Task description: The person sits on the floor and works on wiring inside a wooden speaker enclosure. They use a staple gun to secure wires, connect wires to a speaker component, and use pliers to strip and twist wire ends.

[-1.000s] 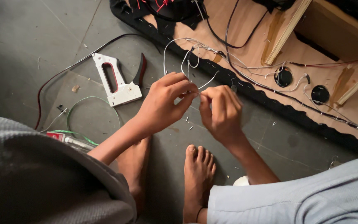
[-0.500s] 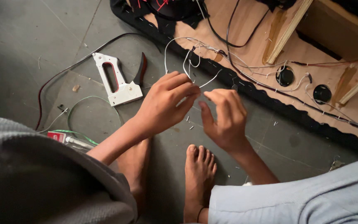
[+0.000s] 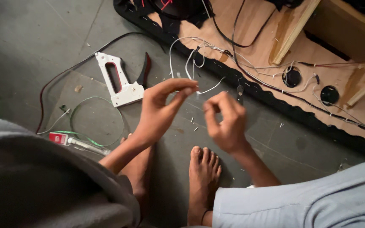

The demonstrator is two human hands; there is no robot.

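My left hand (image 3: 163, 107) pinches the end of a thin white wire (image 3: 182, 59) between thumb and forefinger. The wire loops up toward the black-edged wooden panel (image 3: 254, 46) at the top. My right hand (image 3: 227, 120) hovers a short way to the right, its fingers curled with thumb and forefinger pressed together; whether a bit of wire sits between them I cannot tell. Both hands are held above the grey floor, over my bare foot (image 3: 203, 177).
A white staple gun (image 3: 117, 82) with a dark red-tipped handle lies on the floor left of my hands. A green wire loop (image 3: 93, 120) and a small tube with a red cap (image 3: 70, 140) lie lower left. Black cables and round holes mark the panel.
My hands have come apart: the right hand drew away to the right and lower, while the left hand kept its pinch on the white wire.
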